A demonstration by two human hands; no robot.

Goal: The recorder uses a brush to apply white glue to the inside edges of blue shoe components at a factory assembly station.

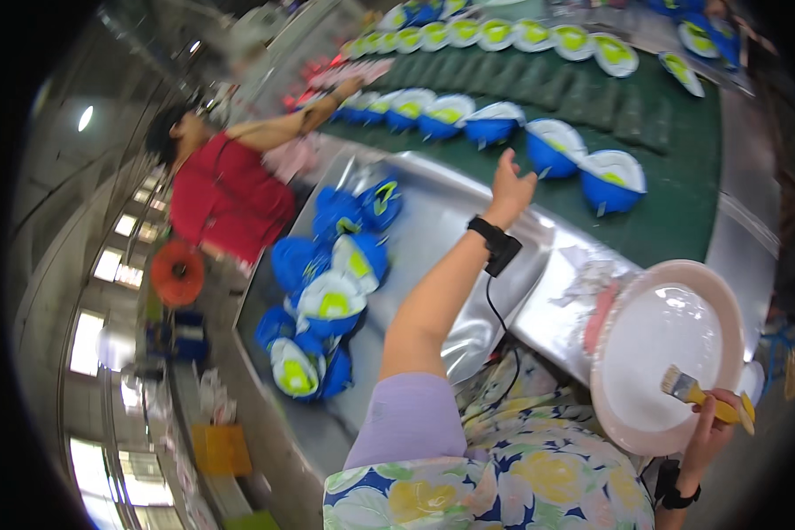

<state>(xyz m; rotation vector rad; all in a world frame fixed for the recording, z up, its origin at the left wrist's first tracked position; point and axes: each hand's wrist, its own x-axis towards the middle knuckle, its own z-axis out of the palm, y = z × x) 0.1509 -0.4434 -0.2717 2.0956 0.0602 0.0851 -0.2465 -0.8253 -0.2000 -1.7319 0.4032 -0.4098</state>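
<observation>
My left hand [511, 189] is stretched over the near edge of the green work surface [662, 231]. Its index finger points forward, the thumb stands apart, and nothing is in it. Just beyond sit blue pieces with white rims and yellow-green insides, which look like shoe uppers; the closest are one blue upper [553, 159] and another blue upper [611, 189] to its right. At the lower right, my right hand [712, 426] grips the yellow handle of a flat paintbrush [687, 387]. The bristles are over a pale pink basin [603, 389] with white liquid [649, 344] in it.
A metal tray [433, 190] at left holds a pile of blue uppers [331, 300]. Dark flat pieces [583, 102] and a far row of white and yellow-green pieces [495, 35] line the green surface. A co-worker in red [230, 190] reaches in from the left. A black cable [501, 322] hangs from my left wrist.
</observation>
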